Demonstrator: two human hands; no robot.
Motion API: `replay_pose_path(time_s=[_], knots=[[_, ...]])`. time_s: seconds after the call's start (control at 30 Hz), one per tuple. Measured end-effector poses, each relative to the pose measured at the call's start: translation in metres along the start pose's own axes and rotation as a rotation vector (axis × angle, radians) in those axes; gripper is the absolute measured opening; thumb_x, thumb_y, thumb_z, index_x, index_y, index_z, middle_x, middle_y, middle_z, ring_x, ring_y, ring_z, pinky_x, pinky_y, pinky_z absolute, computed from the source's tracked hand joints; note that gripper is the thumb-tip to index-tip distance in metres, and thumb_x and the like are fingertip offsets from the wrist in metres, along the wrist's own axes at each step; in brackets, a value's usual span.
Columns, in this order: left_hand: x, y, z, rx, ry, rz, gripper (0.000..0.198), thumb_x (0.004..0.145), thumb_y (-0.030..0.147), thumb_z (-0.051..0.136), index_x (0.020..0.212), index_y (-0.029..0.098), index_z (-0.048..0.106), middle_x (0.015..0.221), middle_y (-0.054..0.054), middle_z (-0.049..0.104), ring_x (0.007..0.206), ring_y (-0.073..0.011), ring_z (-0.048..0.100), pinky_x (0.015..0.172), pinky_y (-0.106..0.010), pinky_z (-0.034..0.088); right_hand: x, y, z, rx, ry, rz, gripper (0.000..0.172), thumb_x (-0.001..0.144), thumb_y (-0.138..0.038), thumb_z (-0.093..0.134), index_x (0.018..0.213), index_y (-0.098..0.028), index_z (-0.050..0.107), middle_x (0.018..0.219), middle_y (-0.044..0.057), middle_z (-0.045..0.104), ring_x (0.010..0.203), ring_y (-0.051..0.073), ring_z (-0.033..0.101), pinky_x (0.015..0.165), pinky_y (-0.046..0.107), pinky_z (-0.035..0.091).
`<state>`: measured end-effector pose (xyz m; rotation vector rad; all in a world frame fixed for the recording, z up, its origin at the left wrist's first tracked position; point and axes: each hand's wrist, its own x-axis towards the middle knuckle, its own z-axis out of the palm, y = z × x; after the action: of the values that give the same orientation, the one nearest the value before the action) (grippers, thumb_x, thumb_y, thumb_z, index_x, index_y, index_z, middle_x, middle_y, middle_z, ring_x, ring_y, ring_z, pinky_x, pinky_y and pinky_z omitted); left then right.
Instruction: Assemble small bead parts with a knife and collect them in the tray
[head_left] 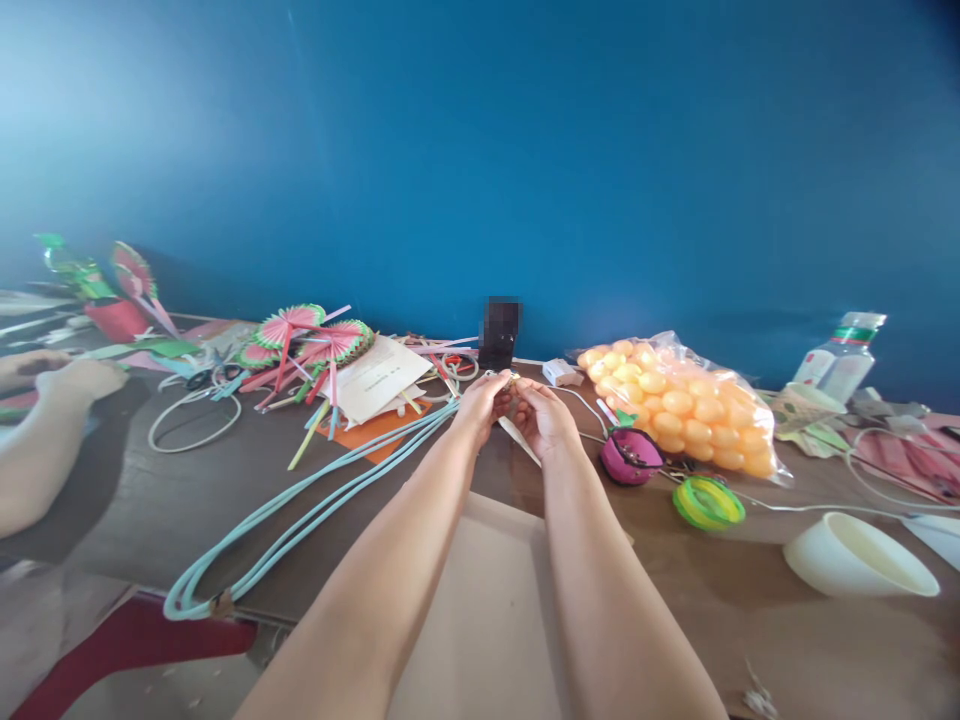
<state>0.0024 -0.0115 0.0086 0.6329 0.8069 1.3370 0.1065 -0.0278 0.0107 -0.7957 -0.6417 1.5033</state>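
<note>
Both my arms reach forward over the table, and the fingertips meet near its far side. My left hand (481, 402) is closed in a pinch, its fingers curled. Facing it, my right hand (546, 415) pinches too. A tiny shiny piece (513, 377) shows between the fingertips, too small to name. Just behind the hands a dark phone-like object (498, 345) leans upright against the blue wall. Under the hands lies a pale flat strip (519, 440). Left of my left arm a bundle of pale blue tubes (322, 487) runs in a long loop.
On the right are a bag of orange balls (679, 405), a purple pouch (631, 455), green rings (709, 502), a white cup (861, 556) and a plastic bottle (841, 358). Watermelon-patterned paper fans (334, 345) and papers (375, 380) lie left. Another person's arm (52, 430) is at far left.
</note>
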Motion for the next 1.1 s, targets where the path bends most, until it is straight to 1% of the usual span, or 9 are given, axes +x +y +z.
replay_pose_path(time_s=[0.1,0.47,0.6,0.77,1.1], knots=[[-0.0006,-0.0002,0.0001,0.011,0.001,0.002,0.028,0.068,0.033,0.08,0.077,0.012,0.065,0.068,-0.004,0.063,0.056,-0.0086,0.055,0.056,-0.021,0.042,0.0004,0.0002,-0.0008,0.023,0.006,0.015,0.019,0.063,-0.016,0.079,0.074,-0.016,0.064,0.064,-0.005,0.064,0.044,0.002,0.047,0.039,0.011,0.037],[-0.0002,-0.0015,0.0007,-0.014,-0.004,-0.003,0.029,0.066,0.032,0.081,0.078,0.012,0.065,0.069,-0.004,0.064,0.056,-0.0093,0.057,0.056,-0.021,0.044,0.0008,-0.0017,-0.0004,0.073,-0.003,0.037,0.016,0.066,-0.013,0.075,0.075,-0.016,0.062,0.062,-0.004,0.062,0.043,0.003,0.046,0.038,0.012,0.039],[0.0006,-0.0012,0.0001,-0.014,-0.048,0.008,0.023,0.07,0.03,0.078,0.077,0.012,0.066,0.068,-0.004,0.064,0.057,-0.0097,0.058,0.057,-0.021,0.044,-0.0028,-0.0049,0.002,0.091,0.011,0.023,0.017,0.066,-0.014,0.076,0.074,-0.017,0.06,0.059,-0.006,0.059,0.043,0.002,0.044,0.038,0.011,0.038],[-0.0019,0.0006,0.0006,-0.024,-0.119,0.019,0.017,0.071,0.025,0.077,0.078,0.012,0.068,0.072,-0.005,0.066,0.062,-0.0107,0.06,0.061,-0.021,0.047,-0.005,-0.0061,0.0029,0.118,-0.002,0.014,0.016,0.067,-0.013,0.075,0.075,-0.017,0.062,0.06,-0.006,0.06,0.043,0.001,0.045,0.04,0.009,0.037],[-0.003,0.0021,-0.0003,0.017,-0.155,0.05,0.021,0.07,0.025,0.078,0.086,0.013,0.07,0.077,-0.006,0.069,0.066,-0.0115,0.062,0.062,-0.021,0.045,-0.0027,-0.0054,-0.0005,0.108,0.003,-0.002,0.014,0.067,-0.015,0.074,0.075,-0.017,0.063,0.063,-0.006,0.061,0.045,0.002,0.045,0.041,0.01,0.037]])
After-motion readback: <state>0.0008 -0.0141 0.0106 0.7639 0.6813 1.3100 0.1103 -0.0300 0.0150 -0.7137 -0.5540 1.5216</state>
